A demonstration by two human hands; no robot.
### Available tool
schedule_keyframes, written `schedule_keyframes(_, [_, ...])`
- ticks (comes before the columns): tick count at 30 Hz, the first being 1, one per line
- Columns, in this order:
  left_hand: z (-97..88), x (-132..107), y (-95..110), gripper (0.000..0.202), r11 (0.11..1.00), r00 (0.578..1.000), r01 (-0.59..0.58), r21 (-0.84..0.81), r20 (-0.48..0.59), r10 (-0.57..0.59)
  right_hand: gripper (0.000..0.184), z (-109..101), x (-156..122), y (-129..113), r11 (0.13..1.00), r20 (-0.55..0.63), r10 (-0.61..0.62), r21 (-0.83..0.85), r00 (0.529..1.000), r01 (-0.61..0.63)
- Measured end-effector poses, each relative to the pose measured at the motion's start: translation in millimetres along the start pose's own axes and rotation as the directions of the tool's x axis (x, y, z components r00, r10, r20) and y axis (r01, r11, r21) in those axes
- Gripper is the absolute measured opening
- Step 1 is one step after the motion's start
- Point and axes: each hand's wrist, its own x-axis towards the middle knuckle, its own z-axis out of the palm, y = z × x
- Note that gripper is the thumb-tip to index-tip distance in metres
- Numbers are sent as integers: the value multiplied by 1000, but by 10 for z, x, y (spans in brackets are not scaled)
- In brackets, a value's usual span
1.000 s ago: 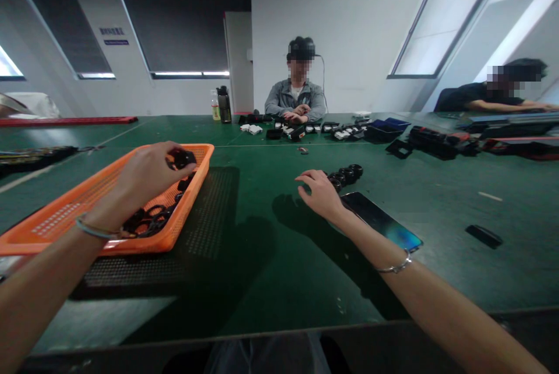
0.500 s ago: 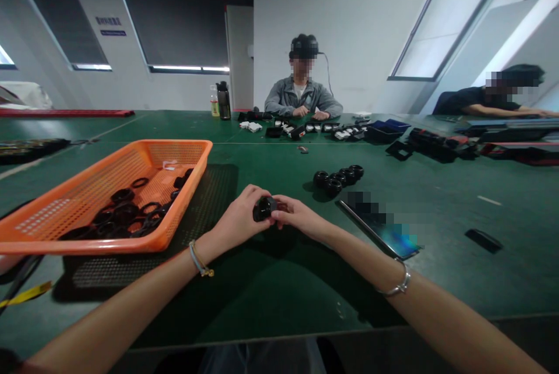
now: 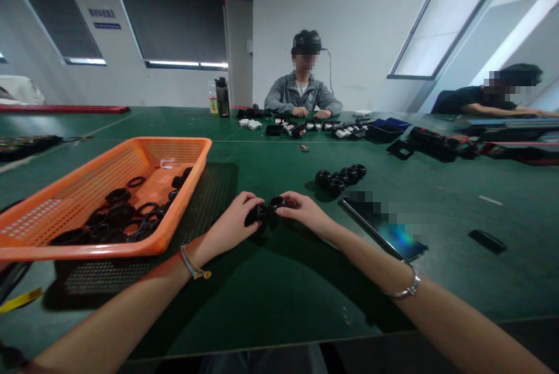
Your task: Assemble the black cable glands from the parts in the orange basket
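Note:
My left hand (image 3: pixel 233 223) and my right hand (image 3: pixel 304 211) meet above the green table (image 3: pixel 271 281), fingers curled around small black round parts. The left hand grips a black part (image 3: pixel 254 215); the right pinches a black ring-shaped part (image 3: pixel 276 203) pressed against it. To the left stands an orange mesh basket (image 3: pixel 183 199) holding several black rings (image 3: pixel 117 217). A cluster of black round pieces (image 3: pixel 341 177) lies on the table just beyond my right hand.
A phone (image 3: pixel 382 228) lies flat by my right forearm, and a small black bar (image 3: pixel 485 240) farther right. Across the table a seated person (image 3: pixel 303 94) handles small parts; another person (image 3: pixel 493 100) sits at far right. A dark bottle (image 3: pixel 223 97) stands at the back.
My left hand left the basket with a black part and came to the middle. My right hand came off the table by the cluster and joined it; both now hold parts together.

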Motion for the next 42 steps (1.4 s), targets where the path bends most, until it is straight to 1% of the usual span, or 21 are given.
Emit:
schedule_keyframes(2, [-23, -9, -12, 38, 995, 1000, 0, 103, -12, 1, 29, -30, 6, 3, 994, -19, -12, -109, 1000, 10])
schedule_keyframes(4, [-32, -15, -19, 41, 982, 1000, 17, 188, 5, -19, 37, -57, 18, 27, 988, -20, 3, -154, 1000, -6])
schedule_keyframes(7, [-26, -10, -19, 36, 966, 997, 52, 252, 35, -63, 40, -102, 30, 68, 954, -63, 1, -298, 998, -19])
schedule_keyframes(9, [-16, -2, -16, 31, 963, 997, 64, 263, 31, -74, 33, -136, 25, 79, 879, -86, -70, -477, 994, 21])
schedule_keyframes(11, [-9, 4, -12, 29, 964, 997, 71, 257, 14, -78, 26, -166, 16, 76, 763, -89, -162, -643, 983, 68])
schedule_keyframes(12, [-6, 5, -8, 29, 966, 997, 75, 246, 8, -79, 25, -175, 12, 72, 719, -89, -195, -690, 977, 81])
schedule_keyframes(13, [-4, 4, -3, 30, 971, 997, 77, 227, 4, -80, 24, -180, 10, 67, 703, -92, -210, -706, 973, 84])
schedule_keyframes(14, [-3, 1, 4, 32, 976, 996, 84, 202, -1, -86, 24, -181, 10, 60, 724, -98, -197, -686, 975, 78])
schedule_keyframes(16, [-1, -8, 26, 35, 984, 994, 108, 140, -2, -109, 24, -171, 14, 46, 840, -84, -107, -540, 991, 45])
schedule_keyframes(18, [-1, -20, 59, 36, 988, 991, 131, 78, 7, -132, 26, -152, 16, 31, 957, -21, -5, -289, 1000, -1])
schedule_keyframes(19, [-2, -26, 78, 35, 989, 990, 138, 51, 15, -139, 28, -141, 15, 26, 987, 21, 27, -158, 999, -24])
schedule_keyframes(21, [-4, -33, 115, 33, 990, 990, 141, 8, 30, -141, 33, -118, 10, 24, 998, 99, 44, 33, 994, -47])
schedule_keyframes(23, [-6, -33, 143, 32, 990, 989, 143, -13, 38, -142, 37, -98, 3, 37, 992, 158, 31, 119, 987, -50])
schedule_keyframes(25, [-5, -29, 155, 31, 990, 989, 142, -13, 47, -141, 46, -84, -4, 60, 990, 184, 5, 140, 983, -31])
schedule_keyframes(27, [-1, -26, 155, 31, 990, 989, 136, -19, 58, -135, 58, -79, -9, 80, 992, 178, -27, 129, 984, 4])
schedule_keyframes(28, [1, -26, 155, 30, 990, 989, 137, -32, 60, -134, 60, -80, -13, 84, 994, 178, -43, 111, 983, 24])
schedule_keyframes(29, [3, -28, 154, 30, 989, 989, 141, -50, 58, -138, 60, -83, -16, 84, 995, 184, -60, 88, 981, 45])
schedule_keyframes(32, [3, -34, 158, 28, 980, 986, 163, -113, 45, -159, 52, -94, -28, 63, 993, 201, -119, 37, 972, 114])
schedule_keyframes(35, [-9, -34, 159, 29, 972, 986, 163, -168, 46, -158, 47, -91, -38, 44, 983, 163, -182, 19, 970, 181])
schedule_keyframes(39, [-20, -30, 146, 30, 960, 989, 147, -238, 52, -139, 47, -67, -46, 63, 977, 135, -212, 11, 968, 212])
schedule_keyframes(42, [-16, -26, 134, 33, 947, 987, 161, -277, 46, -154, 47, -44, -51, 83, 974, 120, -227, 8, 966, 228])
